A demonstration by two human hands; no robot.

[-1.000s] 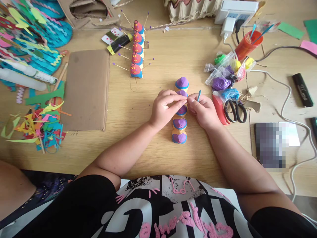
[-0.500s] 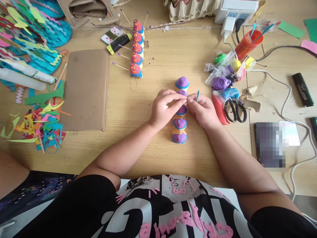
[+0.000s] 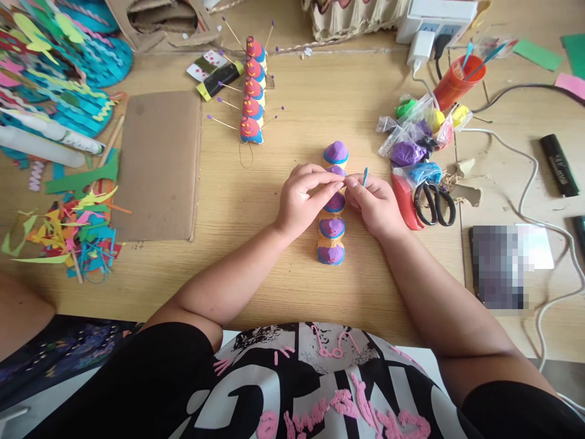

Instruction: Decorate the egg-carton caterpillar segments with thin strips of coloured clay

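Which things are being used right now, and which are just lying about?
Seemingly in use:
- blue stick in the right hand
- purple-topped row below both hands; the left hand pinches near it, contents unclear

Seemingly just lying about:
- brown cardboard
- black marker
- paper scraps
- playing card

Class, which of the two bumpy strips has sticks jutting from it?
The red strip: purple-tipped sticks jut from both sides, while the purple strip shows none.
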